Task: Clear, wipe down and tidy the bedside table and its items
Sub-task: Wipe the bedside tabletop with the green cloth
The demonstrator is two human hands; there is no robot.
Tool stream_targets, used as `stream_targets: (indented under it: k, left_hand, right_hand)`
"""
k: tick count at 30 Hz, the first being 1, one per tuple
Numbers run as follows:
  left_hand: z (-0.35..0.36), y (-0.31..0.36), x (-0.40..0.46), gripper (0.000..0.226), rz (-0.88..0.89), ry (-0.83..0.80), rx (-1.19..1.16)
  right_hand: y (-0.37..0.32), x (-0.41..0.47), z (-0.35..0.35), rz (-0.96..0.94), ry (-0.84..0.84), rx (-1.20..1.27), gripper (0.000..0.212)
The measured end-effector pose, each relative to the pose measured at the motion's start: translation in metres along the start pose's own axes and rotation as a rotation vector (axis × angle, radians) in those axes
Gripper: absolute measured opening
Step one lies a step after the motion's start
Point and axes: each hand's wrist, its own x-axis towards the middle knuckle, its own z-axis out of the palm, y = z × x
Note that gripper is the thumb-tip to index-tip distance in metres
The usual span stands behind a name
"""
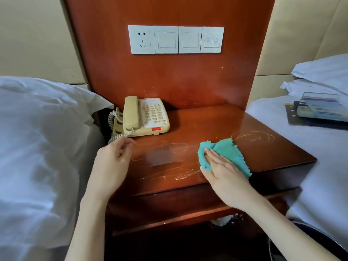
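Right hand [219,165]: flat, fingers straight, palm down, pressing a teal zigzag-edged cleaning cloth [228,152] onto the top of the reddish-brown wooden bedside table [263,147]. The cloth sits near the front edge, right of centre, bunched under the fingertips and spread out to the right of the hand.

Left hand [114,157]: above the near-left part of the tabletop, fingers loosely curled, holding nothing. It is motion-blurred, so I can't tell whether it touches the wood.

Tabletop: pale scratch or smear marks run along the near edge and just beyond the cloth on the right. A dull rectangular patch [163,157] lies between the two hands.

A beige corded push-button telephone [146,115] sits at the far-left corner, handset in its cradle, coiled cord hanging off the left side.

On the wooden back panel above: a white wall plate row [176,39], with a socket on the left and switches to its right.

A white-sheeted bed with pillow [43,117] stands to the left. A second white bed [320,147] stands to the right, with a stack of flat items [318,110] on it, including a dark folder and what looks like a remote.

A lower shelf is visible beneath the tabletop.
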Motion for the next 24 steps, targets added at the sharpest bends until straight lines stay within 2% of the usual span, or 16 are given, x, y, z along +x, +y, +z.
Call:
stream_targets:
  k: [6,12,15,22,24]
  left_hand:
    - [-0.015,-0.029,-0.017,0.025,-0.125,0.159,-0.096]
    - [-0.014,-0.054,-0.028,0.028,-0.305,0.255,-0.369]
    - [-0.006,-0.059,-0.031,0.03,-0.377,0.287,-0.432]
    - [0.008,-0.053,-0.036,0.036,-0.451,0.309,-0.485]
    - [0.009,-0.053,-0.037,0.037,-0.449,0.313,-0.467]
  right_hand:
    - [-0.037,0.003,0.009,-0.116,-0.097,-0.009,0.056]
    - [-0.073,0.011,0.019,-0.291,-0.233,0.038,0.054]
    - [-0.087,0.021,0.023,-0.368,-0.301,-0.022,0.053]
    - [-0.104,0.053,0.018,-0.406,-0.457,-0.024,0.062]
    - [-0.106,0.066,0.018,-0.388,-0.487,-0.017,0.058]
